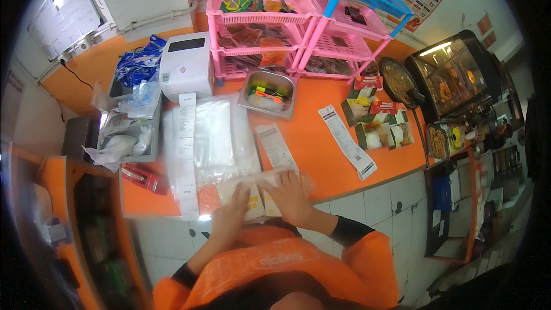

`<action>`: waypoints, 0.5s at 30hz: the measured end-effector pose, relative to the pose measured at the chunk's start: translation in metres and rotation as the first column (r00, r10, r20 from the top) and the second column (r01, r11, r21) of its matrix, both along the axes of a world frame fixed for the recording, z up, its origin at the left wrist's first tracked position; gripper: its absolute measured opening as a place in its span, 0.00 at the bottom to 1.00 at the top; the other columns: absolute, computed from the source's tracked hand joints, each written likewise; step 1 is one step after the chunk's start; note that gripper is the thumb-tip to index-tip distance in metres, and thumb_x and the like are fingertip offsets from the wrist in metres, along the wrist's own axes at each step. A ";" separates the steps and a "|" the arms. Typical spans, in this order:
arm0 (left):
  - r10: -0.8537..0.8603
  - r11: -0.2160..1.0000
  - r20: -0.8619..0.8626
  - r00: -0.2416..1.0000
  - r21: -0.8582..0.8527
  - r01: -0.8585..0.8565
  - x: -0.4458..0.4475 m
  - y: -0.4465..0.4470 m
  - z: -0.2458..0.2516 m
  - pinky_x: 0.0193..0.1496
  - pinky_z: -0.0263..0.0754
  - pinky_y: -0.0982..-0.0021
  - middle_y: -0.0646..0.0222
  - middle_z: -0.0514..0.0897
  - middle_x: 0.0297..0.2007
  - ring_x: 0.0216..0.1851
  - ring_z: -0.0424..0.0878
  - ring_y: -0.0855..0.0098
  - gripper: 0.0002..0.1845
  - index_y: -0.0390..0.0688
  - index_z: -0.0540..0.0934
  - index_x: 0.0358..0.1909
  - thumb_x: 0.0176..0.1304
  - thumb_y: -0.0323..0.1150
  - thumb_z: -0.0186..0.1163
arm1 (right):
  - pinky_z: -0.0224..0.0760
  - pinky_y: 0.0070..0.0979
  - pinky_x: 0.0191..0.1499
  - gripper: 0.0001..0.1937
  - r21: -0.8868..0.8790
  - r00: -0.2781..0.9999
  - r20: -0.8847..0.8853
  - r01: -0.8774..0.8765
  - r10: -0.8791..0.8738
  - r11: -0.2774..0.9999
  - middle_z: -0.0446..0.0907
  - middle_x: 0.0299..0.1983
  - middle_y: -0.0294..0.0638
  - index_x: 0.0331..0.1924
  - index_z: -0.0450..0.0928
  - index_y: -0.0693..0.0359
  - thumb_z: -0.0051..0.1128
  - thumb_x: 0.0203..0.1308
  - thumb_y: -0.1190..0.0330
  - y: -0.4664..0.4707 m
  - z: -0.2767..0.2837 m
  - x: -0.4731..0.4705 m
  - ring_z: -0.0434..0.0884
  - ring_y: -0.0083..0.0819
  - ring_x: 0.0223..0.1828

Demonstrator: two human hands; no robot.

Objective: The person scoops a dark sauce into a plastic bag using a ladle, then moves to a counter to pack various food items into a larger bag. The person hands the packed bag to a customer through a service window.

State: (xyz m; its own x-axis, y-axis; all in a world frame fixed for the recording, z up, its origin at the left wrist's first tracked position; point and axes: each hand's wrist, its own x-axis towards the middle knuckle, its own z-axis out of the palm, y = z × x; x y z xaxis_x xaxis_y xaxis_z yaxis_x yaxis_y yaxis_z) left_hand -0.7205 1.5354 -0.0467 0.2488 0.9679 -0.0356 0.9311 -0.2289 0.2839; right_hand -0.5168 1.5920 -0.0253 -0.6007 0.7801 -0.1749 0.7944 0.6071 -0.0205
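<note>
At the front edge of the orange table, two pale packets or boxes with yellow marks lie side by side inside a clear plastic bag. My left hand holds the left one, its fingers laid over the top. Over the right one bends my right hand, fingers spread across the bag and thumb towards the gap between the packets. My hands cover part of both. Just beyond them are a stack of clear plastic bags and a printed receipt.
A label printer feeds a long paper strip. A red stapler or tape dispenser lies left. Behind stand a steel tray of markers and pink racks. Rightward are another receipt, open food boxes and a stone mortar.
</note>
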 end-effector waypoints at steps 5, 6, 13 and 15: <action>-0.097 0.995 0.071 0.993 0.033 0.095 -0.030 0.011 0.014 0.29 0.79 0.64 0.67 0.71 0.67 0.27 0.84 0.63 0.26 0.54 0.74 0.63 0.61 0.36 0.63 | 0.53 0.46 0.70 0.65 -0.294 0.983 -0.103 -0.176 0.152 0.939 0.66 0.63 0.56 0.75 0.49 0.58 0.81 0.26 0.56 0.041 0.018 -0.007 0.64 0.53 0.66; -0.097 0.995 0.103 0.990 0.004 0.097 -0.032 0.013 0.019 0.31 0.80 0.64 0.67 0.72 0.66 0.29 0.85 0.62 0.25 0.53 0.75 0.61 0.61 0.35 0.63 | 0.53 0.46 0.70 0.65 -0.294 0.976 -0.165 -0.185 0.141 0.938 0.66 0.64 0.56 0.75 0.48 0.58 0.81 0.26 0.55 0.040 0.013 -0.002 0.64 0.53 0.66; -0.316 0.929 0.667 0.675 0.072 0.364 0.025 0.019 0.042 0.51 0.77 0.57 0.57 0.77 0.54 0.51 0.80 0.54 0.21 0.50 0.79 0.56 0.59 0.28 0.60 | 0.48 0.47 0.72 0.51 -0.037 0.922 -0.334 -0.222 0.197 0.974 0.65 0.67 0.50 0.73 0.53 0.59 0.72 0.46 0.56 0.025 -0.002 0.012 0.62 0.49 0.69; -0.445 0.890 0.508 0.737 0.162 0.426 0.030 0.030 0.014 0.57 0.72 0.54 0.56 0.76 0.55 0.56 0.75 0.52 0.21 0.50 0.78 0.57 0.61 0.30 0.60 | 0.49 0.46 0.72 0.40 -0.061 0.918 -0.377 -0.157 0.123 0.986 0.64 0.68 0.48 0.71 0.58 0.60 0.65 0.56 0.58 0.017 -0.012 0.032 0.61 0.47 0.71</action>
State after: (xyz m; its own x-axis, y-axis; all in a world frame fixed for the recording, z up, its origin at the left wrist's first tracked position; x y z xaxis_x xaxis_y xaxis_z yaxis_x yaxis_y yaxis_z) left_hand -0.6902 1.5658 -0.0323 0.6142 0.7473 0.2536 0.4400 -0.5911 0.6761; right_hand -0.4844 1.6085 -0.0375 -0.7375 0.6751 0.0174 0.6266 0.6936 -0.3555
